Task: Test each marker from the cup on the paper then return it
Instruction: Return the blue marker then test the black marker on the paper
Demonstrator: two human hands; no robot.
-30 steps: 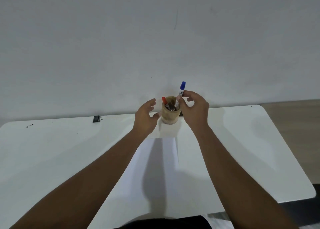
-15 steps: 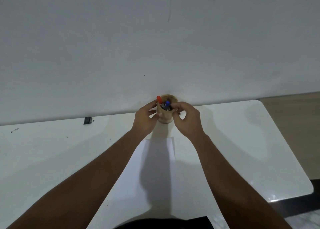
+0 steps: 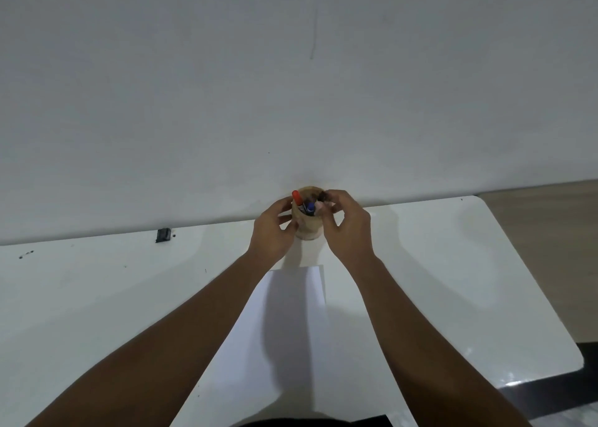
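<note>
Your left hand point(image 3: 275, 229) steadies the light, tippy cup point(image 3: 307, 223) at the table's point(image 3: 97, 297) far edge; your right hand point(image 3: 348, 224) pinches a dark marker point(image 3: 323, 195), so grip its stiff barrel.

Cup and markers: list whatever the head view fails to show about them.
- Cup: its sides are covered by the left hand and right hand.
- Marker bodies: only the red cap and blue cap show; the cup wall hides the rest.
- Dark item at the right fingertips: too small to identify.
- Paper: forearms and shadow cover much of it; any test marks cannot be made out.
</note>
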